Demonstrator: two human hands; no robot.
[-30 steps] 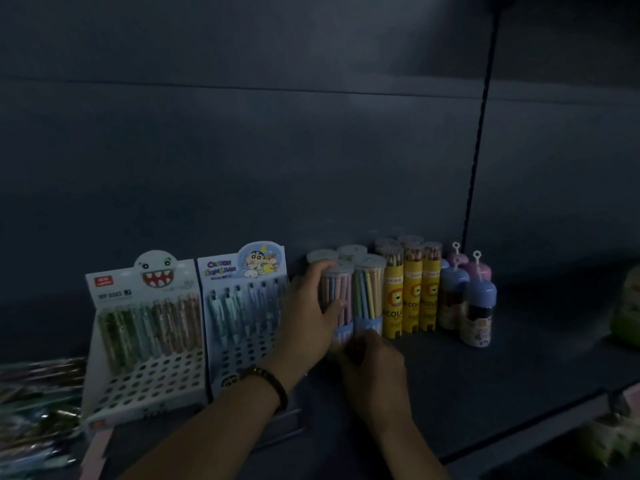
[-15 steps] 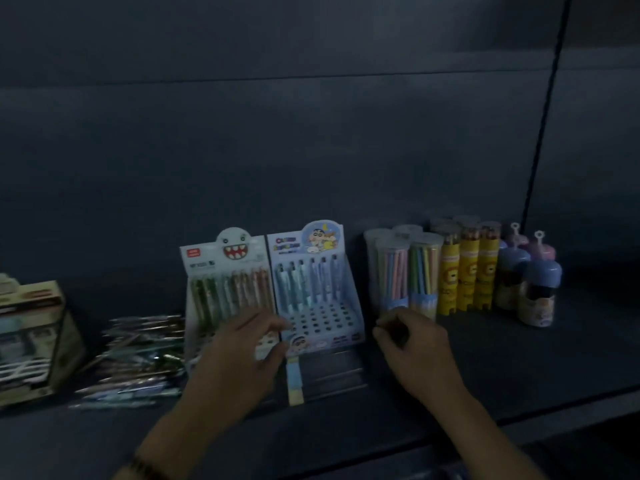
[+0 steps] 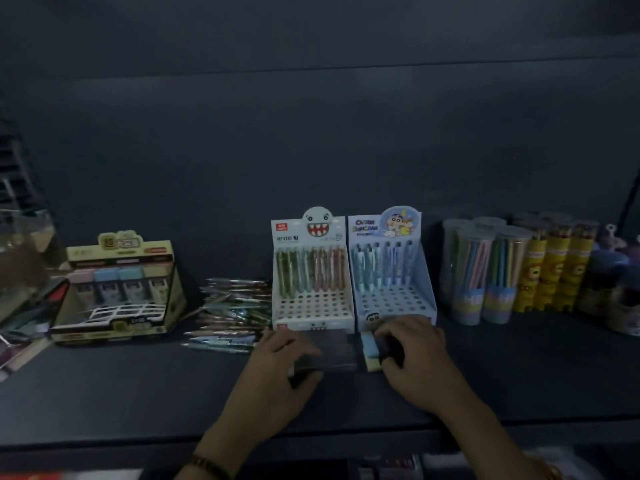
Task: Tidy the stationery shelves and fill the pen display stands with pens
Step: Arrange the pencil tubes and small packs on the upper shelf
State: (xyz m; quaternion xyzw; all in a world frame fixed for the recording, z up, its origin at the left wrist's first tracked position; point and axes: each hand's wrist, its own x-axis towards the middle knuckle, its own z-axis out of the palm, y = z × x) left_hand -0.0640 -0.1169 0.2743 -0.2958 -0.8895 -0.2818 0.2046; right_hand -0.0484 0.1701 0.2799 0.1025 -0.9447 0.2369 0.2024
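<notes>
Two pen display stands stand side by side at the back of the dark shelf [image 3: 138, 393]: a white stand [image 3: 313, 306] with a toothy face card and a blue cartoon stand [image 3: 394, 299]. Each has one back row of pens and many vacant holes. A heap of loose pens [image 3: 232, 313] lies left of the white stand. In front of the stands lies a dark flat pack [image 3: 329, 351] with a blue and yellow strip [image 3: 370, 351] beside it. My left hand [image 3: 277, 372] grips the pack's left edge, thumb underneath. My right hand [image 3: 415, 355] curls over its right end.
A beige display box [image 3: 117, 292] of small pastel items sits far left. Clear tubes of pastel pencils [image 3: 485, 271], yellow pencil tubes [image 3: 554, 268] and small bottles [image 3: 620, 292] stand to the right. Clutter lies at the left edge. The shelf front edge runs below my wrists.
The view has swung left, bringing the beige box and pen heap into sight. Both hands have come down from the pencil tubes and stands onto the dark flat pack.
</notes>
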